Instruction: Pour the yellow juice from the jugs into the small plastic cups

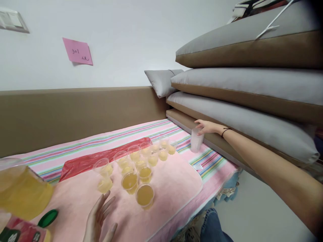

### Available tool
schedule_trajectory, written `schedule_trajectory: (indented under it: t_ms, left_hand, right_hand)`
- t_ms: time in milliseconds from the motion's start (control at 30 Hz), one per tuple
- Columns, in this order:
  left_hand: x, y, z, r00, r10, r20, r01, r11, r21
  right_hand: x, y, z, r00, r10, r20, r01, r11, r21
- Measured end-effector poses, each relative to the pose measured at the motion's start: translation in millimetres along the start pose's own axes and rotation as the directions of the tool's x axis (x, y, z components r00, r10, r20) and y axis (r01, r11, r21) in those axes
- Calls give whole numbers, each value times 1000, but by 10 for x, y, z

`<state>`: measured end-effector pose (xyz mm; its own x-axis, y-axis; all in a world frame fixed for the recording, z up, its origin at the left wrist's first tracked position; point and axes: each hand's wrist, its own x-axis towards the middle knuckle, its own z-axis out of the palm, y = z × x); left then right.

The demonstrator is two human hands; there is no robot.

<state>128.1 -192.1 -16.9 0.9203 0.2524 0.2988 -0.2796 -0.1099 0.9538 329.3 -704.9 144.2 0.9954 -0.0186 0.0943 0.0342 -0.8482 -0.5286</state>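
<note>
My right hand [205,127] is stretched out to the far right, at the top rim of a stack of clear plastic cups [196,143] standing upright by the cushions. Its fingers are apart around the rim; a firm hold does not show. Low in the middle, my left hand [99,216] is open with nothing in it, fingers spread above the pink cloth [174,198]. Just beyond it stand several clear cups of yellow liquid, among them a full near cup [144,195] and a full cup [130,182] behind it. Paler, partly filled cups [121,160] stand farther back.
At the left edge is a large container of yellow liquid [22,191], partly cut off, with a green cap [47,218] and a red-labelled package [24,230] near it. A red plastic bag [85,164] lies behind the cups. Stacked grey-brown cushions [242,111] border the right.
</note>
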Motion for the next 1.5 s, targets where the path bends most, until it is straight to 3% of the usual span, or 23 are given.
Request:
schedule_trajectory:
  t_ms: [133,233,300,367,467,533,600,700,900,1067,1233,1367,1500]
  left_hand:
    - [4,-26,-34,999,49,18,-48,998,-27]
    - [-9,-7,-78,997,59,45,-58,998,-34]
    - [-21,18,-106,997,53,61,-51,998,-30]
    - [-33,54,-131,997,58,45,-58,998,-18]
    - [-59,119,-170,996,78,50,-79,997,16]
    - [-83,164,-203,994,104,40,-106,993,45]
    - [-109,207,-242,990,141,16,-141,988,69]
    - [-145,265,-307,980,200,-11,-198,975,100]
    - [-209,327,-515,936,349,-36,-331,914,235]
    - [-295,368,-747,824,557,105,-519,667,534]
    - [-361,468,-891,697,687,205,-639,465,613]
    - [-365,536,-970,614,771,169,-652,373,660]
    - [-362,573,-1046,555,827,91,-581,307,754]
  right_hand:
    - [-186,-285,-86,990,-91,-106,87,995,-40]
    - [-579,-546,168,961,-191,-199,190,981,-25]
    - [-943,-701,575,938,-272,-215,293,953,71]
    - [-1326,-834,1123,935,-327,-139,354,893,277]
    - [-1784,-1012,1970,955,-294,29,222,780,585]
    - [-1958,-1139,2405,969,-243,54,134,692,710]
    - [-2044,-1281,2698,989,-147,-1,90,603,792]
    - [-2107,-1511,2953,995,-42,-88,96,554,827]
    - [-2231,-1868,3236,977,47,-207,156,503,850]
    - [-2245,-1987,3292,958,132,-255,165,471,866]
    - [-2278,-2040,3209,952,166,-256,157,453,878]
    - [-2345,-2109,3084,948,176,-266,161,457,875]
    - [-2381,-2263,2885,953,140,-268,173,474,863]
